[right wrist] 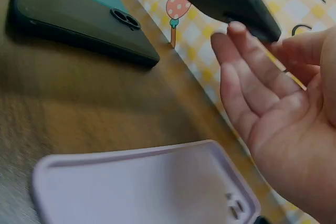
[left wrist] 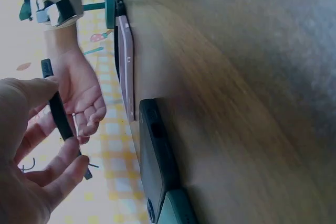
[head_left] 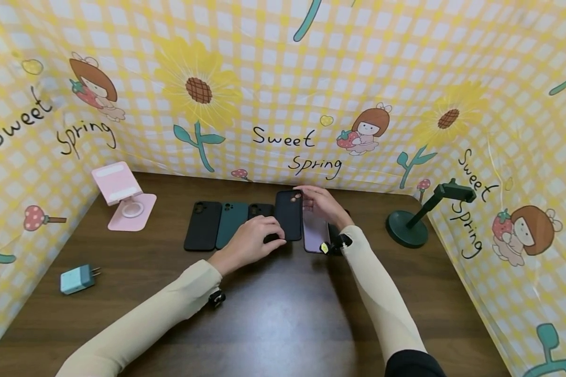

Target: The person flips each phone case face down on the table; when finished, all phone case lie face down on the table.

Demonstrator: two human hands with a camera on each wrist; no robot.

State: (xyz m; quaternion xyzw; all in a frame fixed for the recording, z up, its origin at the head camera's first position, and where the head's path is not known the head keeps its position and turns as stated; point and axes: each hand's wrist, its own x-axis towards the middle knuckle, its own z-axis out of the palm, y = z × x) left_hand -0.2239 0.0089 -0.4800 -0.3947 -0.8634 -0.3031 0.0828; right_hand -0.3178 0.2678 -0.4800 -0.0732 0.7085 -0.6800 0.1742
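Observation:
A dark phone case (head_left: 287,217) with camera holes at its top right is held raised off the table between both hands. My left hand (head_left: 257,238) pinches it near its lower end; in the left wrist view the thumb and fingers lie on opposite sides of the thin case (left wrist: 62,116). At the upper right corner, my right hand (head_left: 322,205) holds it between thumb and fingertips. Below the right hand lies a lilac phone case (right wrist: 136,187), open side up. To the left rest a black phone case (head_left: 202,226), a teal one (head_left: 233,220) and another black one (head_left: 260,209), partly hidden.
A pink folding stand (head_left: 132,212) stands at the back left, with a light blue plug charger (head_left: 77,279) nearer the front. A dark green stand (head_left: 407,229) is on the right. Patterned cloth (head_left: 283,94) walls the wooden table (head_left: 264,324) at the back and sides.

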